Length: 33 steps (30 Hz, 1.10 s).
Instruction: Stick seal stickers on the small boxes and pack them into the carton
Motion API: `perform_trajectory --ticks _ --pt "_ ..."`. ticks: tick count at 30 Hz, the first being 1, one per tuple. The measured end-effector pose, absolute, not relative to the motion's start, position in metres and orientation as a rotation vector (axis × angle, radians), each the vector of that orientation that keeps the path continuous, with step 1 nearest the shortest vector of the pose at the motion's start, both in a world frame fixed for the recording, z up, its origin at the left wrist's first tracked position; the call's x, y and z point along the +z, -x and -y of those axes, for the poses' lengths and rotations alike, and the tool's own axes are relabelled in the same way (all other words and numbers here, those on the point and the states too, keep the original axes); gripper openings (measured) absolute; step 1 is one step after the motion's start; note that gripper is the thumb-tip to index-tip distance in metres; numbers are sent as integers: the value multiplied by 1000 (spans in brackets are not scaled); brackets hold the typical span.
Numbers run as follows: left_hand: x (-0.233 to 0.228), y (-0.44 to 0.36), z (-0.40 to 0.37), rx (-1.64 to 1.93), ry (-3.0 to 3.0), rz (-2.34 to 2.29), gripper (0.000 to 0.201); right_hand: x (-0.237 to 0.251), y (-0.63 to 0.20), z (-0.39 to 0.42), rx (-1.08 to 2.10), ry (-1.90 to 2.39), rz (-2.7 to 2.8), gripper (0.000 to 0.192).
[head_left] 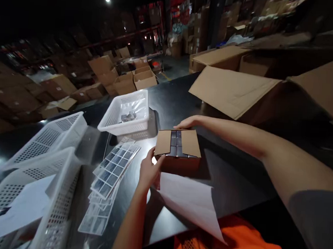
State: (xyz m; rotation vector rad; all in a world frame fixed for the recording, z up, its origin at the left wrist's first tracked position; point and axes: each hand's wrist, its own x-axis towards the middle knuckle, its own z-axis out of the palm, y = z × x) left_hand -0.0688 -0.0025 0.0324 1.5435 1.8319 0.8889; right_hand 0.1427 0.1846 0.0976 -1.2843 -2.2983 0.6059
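A small brown cardboard box (178,155) stands on the black table (236,177), its two top flaps nearly closed over dark items inside. My left hand (149,172) grips the box's near left corner. My right hand (187,122) reaches over and rests on the box's far edge. A white sheet of paper (190,201) lies on the table just in front of the box, partly under my left hand.
Clear blister sheets (109,181) are stacked left of the box. A white basket (127,116) with small metal parts stands behind them; larger white baskets (39,169) sit at the left. An open cardboard carton (242,91) lies at the right. Something orange (232,245) is at the table's near edge.
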Motion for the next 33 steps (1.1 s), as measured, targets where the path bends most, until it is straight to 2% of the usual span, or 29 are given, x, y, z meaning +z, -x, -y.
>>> perform_trajectory --ticks 5,11,16,21,25,29,31,33 --pt "44 62 11 738 -1607 -1943 43 116 -161 -172 517 1168 2576 27" --pt "80 45 0 355 -1733 -2216 62 110 -162 -120 313 765 2917 27" --pt "110 50 -15 126 -1833 -2367 62 116 -168 -118 131 570 2994 30" --pt "118 42 -12 -28 -1995 -2309 65 145 -201 -113 23 743 2927 38" --pt "111 23 -20 -281 -2096 -2147 54 139 -231 -99 68 1081 2770 39" --pt "110 43 -31 -282 -2235 -2020 36 102 -254 -78 281 1275 2621 44" --pt "108 74 -35 -148 -2237 -1995 38 83 -267 -62 387 1257 2561 48" --pt "103 108 -35 159 -2021 -2129 46 70 -289 -47 417 1292 2460 49"
